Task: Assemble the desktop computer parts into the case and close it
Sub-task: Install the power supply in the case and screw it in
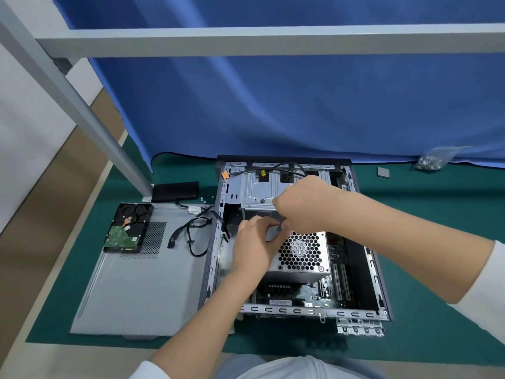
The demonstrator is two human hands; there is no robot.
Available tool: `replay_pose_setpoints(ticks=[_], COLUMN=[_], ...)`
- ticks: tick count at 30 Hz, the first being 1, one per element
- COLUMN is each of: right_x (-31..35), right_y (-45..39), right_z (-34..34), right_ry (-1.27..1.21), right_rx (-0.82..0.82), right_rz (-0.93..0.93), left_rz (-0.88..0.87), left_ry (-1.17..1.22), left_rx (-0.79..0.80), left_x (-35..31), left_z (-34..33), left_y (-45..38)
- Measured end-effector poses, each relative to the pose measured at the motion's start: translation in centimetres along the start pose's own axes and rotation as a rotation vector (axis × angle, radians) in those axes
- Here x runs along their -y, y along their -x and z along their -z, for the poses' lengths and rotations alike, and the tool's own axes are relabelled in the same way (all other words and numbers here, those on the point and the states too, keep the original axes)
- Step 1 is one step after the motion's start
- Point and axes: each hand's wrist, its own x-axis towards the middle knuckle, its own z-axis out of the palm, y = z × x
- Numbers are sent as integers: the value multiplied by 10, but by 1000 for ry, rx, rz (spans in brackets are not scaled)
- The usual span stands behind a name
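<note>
— Our case (366, 255) lies open near the green mat's (437, 242) far edge, its grey side panel (142, 283) flat toward the left edge, the hard drive (127, 228) on that panel's far corner.

— The power supply (302, 254) looks heavy, rigid; we'd grip its metal sides.

— Our left hand (254, 247) and right hand (303, 206) both pinch a stiff black cable (280, 225) above it.

Green mat (426, 214), open computer case (363, 314), grey side panel (142, 291) alongside, screw bag (430, 160), small grey square (383, 172)
</note>
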Motion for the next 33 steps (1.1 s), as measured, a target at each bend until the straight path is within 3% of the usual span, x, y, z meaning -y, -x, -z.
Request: replay_pose_setpoints(ticks=[10,17,25,29,33], right_x=[6,-1,11,10,4], right_y=[-6,-3,-3,-9,-3], right_z=[-8,-4,-5,-6,-2], right_ry=[12,-112,-74,-98,-141], right_rx=[-135,45,-90,-39,64], right_rz=[-24,-53,-62,-130,-64], left_rz=[23,4,59,26,12], left_ry=[19,-19,2,14,-12], left_rx=[20,2,46,30,30], left_x=[0,1,0,0,1], left_z=[0,-3,-2,0,-1], left_y=[0,-1,-2,1,-1])
